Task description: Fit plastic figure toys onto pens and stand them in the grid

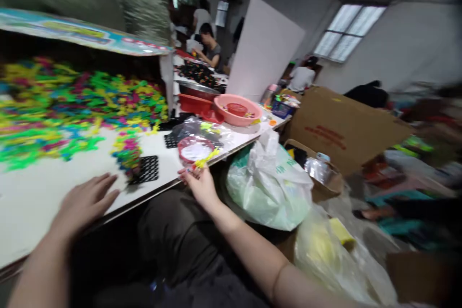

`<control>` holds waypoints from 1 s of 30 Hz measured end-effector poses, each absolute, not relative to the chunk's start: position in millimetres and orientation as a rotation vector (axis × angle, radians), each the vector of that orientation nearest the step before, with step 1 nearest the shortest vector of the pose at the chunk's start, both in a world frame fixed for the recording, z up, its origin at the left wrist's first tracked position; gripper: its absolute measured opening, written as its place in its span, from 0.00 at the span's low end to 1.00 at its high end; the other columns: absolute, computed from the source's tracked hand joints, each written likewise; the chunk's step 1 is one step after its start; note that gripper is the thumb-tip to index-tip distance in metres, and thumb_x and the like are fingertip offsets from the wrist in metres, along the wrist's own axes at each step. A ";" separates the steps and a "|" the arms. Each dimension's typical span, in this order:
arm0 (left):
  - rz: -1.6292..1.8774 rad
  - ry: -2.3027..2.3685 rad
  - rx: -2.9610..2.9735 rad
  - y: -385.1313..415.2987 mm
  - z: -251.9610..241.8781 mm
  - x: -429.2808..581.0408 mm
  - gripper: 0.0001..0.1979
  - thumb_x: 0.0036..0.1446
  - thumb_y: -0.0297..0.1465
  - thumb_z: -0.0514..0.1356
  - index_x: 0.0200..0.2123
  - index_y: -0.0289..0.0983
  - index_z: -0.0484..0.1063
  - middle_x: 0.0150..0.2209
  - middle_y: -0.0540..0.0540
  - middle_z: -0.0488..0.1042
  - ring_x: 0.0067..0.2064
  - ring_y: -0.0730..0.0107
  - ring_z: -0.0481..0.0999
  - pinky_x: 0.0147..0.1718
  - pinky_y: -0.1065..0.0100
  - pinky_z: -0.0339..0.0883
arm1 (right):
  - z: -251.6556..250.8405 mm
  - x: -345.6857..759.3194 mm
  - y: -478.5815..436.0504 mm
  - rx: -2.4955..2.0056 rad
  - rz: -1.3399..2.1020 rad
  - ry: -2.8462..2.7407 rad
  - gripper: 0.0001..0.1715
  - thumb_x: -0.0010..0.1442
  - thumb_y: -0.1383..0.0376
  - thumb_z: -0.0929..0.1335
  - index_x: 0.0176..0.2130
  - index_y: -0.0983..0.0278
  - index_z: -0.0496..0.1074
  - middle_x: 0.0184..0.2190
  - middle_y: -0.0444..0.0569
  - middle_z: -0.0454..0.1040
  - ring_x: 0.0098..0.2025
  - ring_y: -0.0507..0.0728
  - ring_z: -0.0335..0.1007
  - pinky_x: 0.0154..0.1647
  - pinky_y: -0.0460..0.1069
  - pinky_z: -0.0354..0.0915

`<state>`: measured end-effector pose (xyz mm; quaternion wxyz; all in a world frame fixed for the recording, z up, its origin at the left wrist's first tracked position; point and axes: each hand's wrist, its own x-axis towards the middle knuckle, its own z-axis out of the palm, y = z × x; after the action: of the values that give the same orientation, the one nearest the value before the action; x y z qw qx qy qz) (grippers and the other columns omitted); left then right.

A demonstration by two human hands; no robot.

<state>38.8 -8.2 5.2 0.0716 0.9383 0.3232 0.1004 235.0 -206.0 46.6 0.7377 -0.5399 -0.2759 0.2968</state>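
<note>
My left hand (84,202) lies flat on the white table (43,187), fingers stretched out, just left of a black grid piece (146,169) bearing a small stack of coloured plastic parts (127,154). My right hand (200,184) is at the table's front edge, fingers closed on a yellow plastic piece (206,159) beside a red ring-shaped dish in a clear bag (197,147). A big heap of bright green, yellow, pink and blue plastic parts (72,106) covers the table's left.
A pink basin (236,110), a red tray (193,103) and a metal bowl (197,89) stand farther along the table. White and yellow plastic bags (269,187) and cardboard boxes (342,125) crowd the floor at right. Other people sit at tables behind.
</note>
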 end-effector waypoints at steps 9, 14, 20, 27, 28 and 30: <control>0.401 1.082 2.646 -19.4 5.8 33.3 0.23 0.55 0.42 0.48 0.52 0.42 0.62 0.56 0.47 0.61 0.57 0.61 0.57 0.54 0.60 0.50 | 14.7 212.6 -136.5 -1.522 0.462 -0.707 0.19 0.40 0.57 0.71 0.30 0.67 0.66 0.26 0.46 0.70 0.28 0.53 0.65 0.32 0.48 0.62; 0.502 1.062 2.532 -22.7 8.6 28.3 0.22 0.55 0.41 0.49 0.52 0.43 0.62 0.54 0.47 0.63 0.56 0.61 0.58 0.54 0.58 0.49 | 2.7 200.6 -111.8 -1.561 0.323 -0.765 0.19 0.40 0.56 0.71 0.28 0.67 0.66 0.27 0.47 0.70 0.31 0.53 0.65 0.37 0.48 0.60; 0.565 1.025 2.479 -22.0 9.4 25.7 0.21 0.55 0.40 0.50 0.51 0.42 0.62 0.51 0.47 0.66 0.53 0.62 0.61 0.54 0.57 0.50 | -7.6 184.8 -104.3 -1.731 0.148 -0.832 0.17 0.43 0.55 0.69 0.27 0.66 0.67 0.29 0.48 0.71 0.35 0.55 0.65 0.38 0.49 0.59; 0.577 1.031 2.442 -20.1 6.3 24.9 0.22 0.55 0.40 0.50 0.52 0.42 0.62 0.51 0.46 0.66 0.55 0.60 0.59 0.55 0.56 0.47 | -7.5 176.2 -102.8 -1.806 0.048 -0.943 0.15 0.44 0.55 0.70 0.26 0.65 0.68 0.27 0.46 0.70 0.34 0.55 0.64 0.40 0.50 0.56; 0.578 1.032 2.440 -20.0 6.0 25.0 0.22 0.55 0.40 0.50 0.52 0.42 0.62 0.51 0.46 0.66 0.55 0.60 0.59 0.55 0.56 0.47 | -7.6 175.7 -102.6 -1.810 0.034 -0.947 0.15 0.44 0.55 0.70 0.26 0.65 0.68 0.27 0.46 0.70 0.34 0.55 0.64 0.40 0.50 0.55; 0.581 1.032 2.442 -19.7 5.5 25.1 0.22 0.55 0.40 0.50 0.52 0.42 0.62 0.50 0.46 0.67 0.54 0.60 0.60 0.55 0.56 0.48 | -8.4 174.9 -102.2 -1.828 -0.001 -0.950 0.15 0.44 0.55 0.69 0.26 0.64 0.68 0.26 0.46 0.70 0.34 0.56 0.64 0.41 0.50 0.54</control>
<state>25.1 -19.7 5.5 0.2124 0.8793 0.3716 0.2091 174.9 -102.2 -8.4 0.5146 -0.7607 -0.3955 -0.0003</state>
